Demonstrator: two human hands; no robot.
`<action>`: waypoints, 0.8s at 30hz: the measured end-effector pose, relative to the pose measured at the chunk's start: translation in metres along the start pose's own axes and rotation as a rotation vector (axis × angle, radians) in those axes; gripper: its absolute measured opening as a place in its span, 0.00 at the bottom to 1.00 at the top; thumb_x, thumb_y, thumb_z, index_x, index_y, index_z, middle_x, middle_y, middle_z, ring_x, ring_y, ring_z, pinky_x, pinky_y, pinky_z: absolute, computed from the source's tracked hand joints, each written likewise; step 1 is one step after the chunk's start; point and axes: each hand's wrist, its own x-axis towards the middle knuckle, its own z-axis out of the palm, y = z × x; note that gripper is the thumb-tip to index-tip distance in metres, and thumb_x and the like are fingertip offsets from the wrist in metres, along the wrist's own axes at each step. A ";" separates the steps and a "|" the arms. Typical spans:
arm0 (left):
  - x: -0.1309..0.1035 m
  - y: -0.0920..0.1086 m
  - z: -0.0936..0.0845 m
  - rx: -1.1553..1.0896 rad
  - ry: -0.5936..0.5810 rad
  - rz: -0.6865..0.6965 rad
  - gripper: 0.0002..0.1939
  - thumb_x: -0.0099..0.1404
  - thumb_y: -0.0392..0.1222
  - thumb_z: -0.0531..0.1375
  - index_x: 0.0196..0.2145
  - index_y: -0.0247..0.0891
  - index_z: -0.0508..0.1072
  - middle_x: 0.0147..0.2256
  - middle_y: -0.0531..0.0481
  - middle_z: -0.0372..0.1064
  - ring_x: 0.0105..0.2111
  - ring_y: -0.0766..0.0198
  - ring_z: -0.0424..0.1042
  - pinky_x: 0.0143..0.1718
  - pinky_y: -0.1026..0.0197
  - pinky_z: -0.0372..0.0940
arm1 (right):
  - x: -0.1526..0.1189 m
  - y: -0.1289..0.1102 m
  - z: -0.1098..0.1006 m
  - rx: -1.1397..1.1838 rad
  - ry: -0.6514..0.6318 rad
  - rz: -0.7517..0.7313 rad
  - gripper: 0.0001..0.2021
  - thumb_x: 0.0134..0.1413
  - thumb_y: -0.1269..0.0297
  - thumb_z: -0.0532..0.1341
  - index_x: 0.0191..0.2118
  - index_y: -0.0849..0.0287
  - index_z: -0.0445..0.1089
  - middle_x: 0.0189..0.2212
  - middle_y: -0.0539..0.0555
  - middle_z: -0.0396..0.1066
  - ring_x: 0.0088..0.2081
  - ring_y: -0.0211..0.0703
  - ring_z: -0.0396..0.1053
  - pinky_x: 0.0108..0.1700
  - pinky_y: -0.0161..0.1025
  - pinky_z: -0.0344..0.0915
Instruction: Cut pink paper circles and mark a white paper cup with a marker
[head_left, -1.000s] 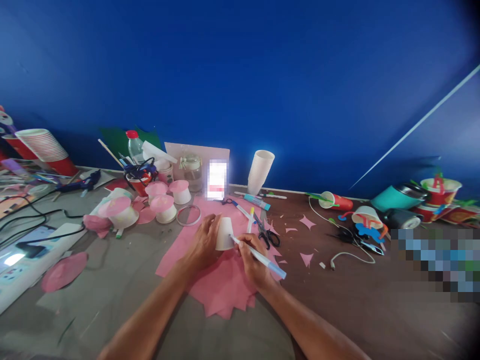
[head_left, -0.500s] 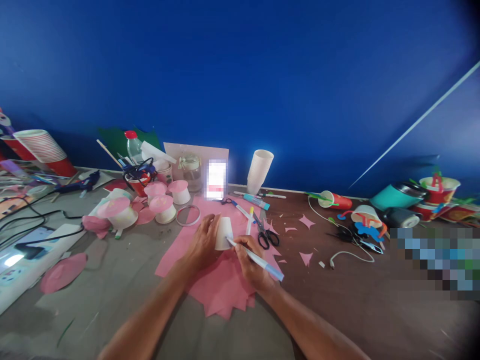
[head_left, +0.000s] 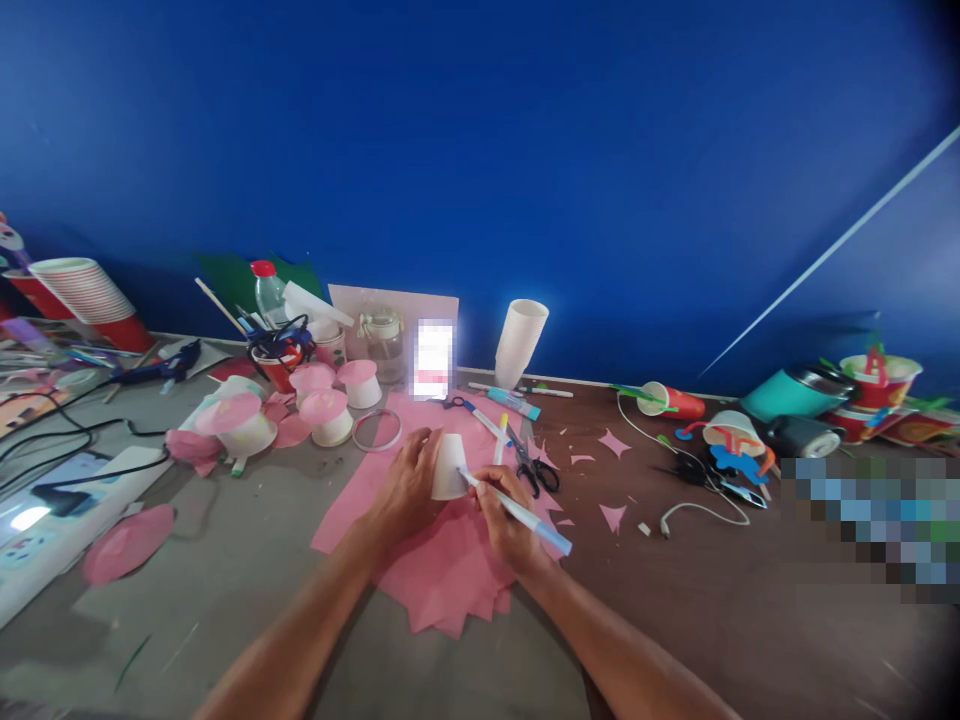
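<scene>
A white paper cup point(head_left: 450, 466) stands upside down on layered pink paper point(head_left: 435, 575) in front of me. My left hand point(head_left: 409, 482) grips the cup from its left side, fingers curved against it. Between the fingers of my right hand point(head_left: 506, 515) is a white and light-blue marker point(head_left: 538, 527), its tip at the cup's lower right side. Black scissors point(head_left: 538, 475) and a yellow-ended white pen point(head_left: 501, 440) lie to the right of the cup. A pink tape ring point(head_left: 377, 431) rests to the left, beyond my left hand.
Cups with pink paper tops point(head_left: 325, 416) stand at the left. A stack of white cups point(head_left: 520, 342) leans by the blue wall, near a blurred lit screen point(head_left: 433, 358). Pink scraps point(head_left: 613, 443), a white cable point(head_left: 709, 510) and a teal container point(head_left: 795, 392) are at the right.
The marker tip and my right hand have shifted slightly to the right along the cup. My left hand keeps its hold on the cup.
</scene>
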 end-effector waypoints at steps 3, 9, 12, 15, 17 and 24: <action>0.000 -0.001 0.001 0.004 0.002 0.010 0.49 0.68 0.40 0.67 0.80 0.39 0.49 0.60 0.28 0.72 0.59 0.33 0.77 0.59 0.31 0.77 | 0.000 0.001 -0.001 -0.021 -0.034 -0.006 0.09 0.71 0.59 0.61 0.41 0.54 0.77 0.28 0.51 0.78 0.28 0.45 0.75 0.32 0.39 0.73; -0.001 0.002 0.000 0.041 -0.001 0.000 0.46 0.70 0.40 0.65 0.78 0.36 0.48 0.60 0.26 0.70 0.60 0.31 0.76 0.59 0.30 0.76 | -0.001 0.002 0.000 -0.021 -0.023 -0.008 0.10 0.72 0.56 0.61 0.42 0.53 0.77 0.29 0.51 0.78 0.29 0.45 0.76 0.32 0.39 0.74; 0.000 0.002 -0.001 0.038 -0.014 0.001 0.46 0.69 0.41 0.66 0.77 0.35 0.51 0.60 0.27 0.71 0.59 0.32 0.76 0.59 0.31 0.76 | -0.001 0.002 0.001 -0.019 -0.044 -0.016 0.10 0.72 0.57 0.61 0.41 0.53 0.77 0.28 0.51 0.78 0.28 0.45 0.77 0.32 0.38 0.73; 0.000 0.002 -0.001 0.039 -0.018 -0.001 0.44 0.70 0.43 0.66 0.77 0.34 0.53 0.59 0.27 0.72 0.58 0.32 0.77 0.59 0.30 0.76 | 0.000 0.000 0.001 -0.017 -0.035 -0.025 0.09 0.72 0.58 0.61 0.41 0.54 0.77 0.30 0.52 0.79 0.30 0.45 0.78 0.33 0.38 0.74; 0.000 0.000 0.000 0.036 -0.024 0.000 0.42 0.71 0.44 0.65 0.76 0.32 0.55 0.59 0.25 0.72 0.58 0.32 0.77 0.59 0.30 0.76 | 0.000 -0.001 0.000 -0.022 -0.020 -0.034 0.09 0.71 0.58 0.62 0.42 0.55 0.78 0.32 0.53 0.81 0.32 0.45 0.79 0.35 0.38 0.75; -0.001 -0.001 -0.001 0.007 -0.067 -0.025 0.42 0.69 0.42 0.64 0.76 0.31 0.55 0.60 0.22 0.73 0.60 0.31 0.77 0.61 0.30 0.75 | 0.002 -0.008 -0.002 -0.043 -0.080 -0.053 0.10 0.70 0.59 0.62 0.40 0.55 0.79 0.28 0.51 0.78 0.27 0.42 0.73 0.30 0.36 0.71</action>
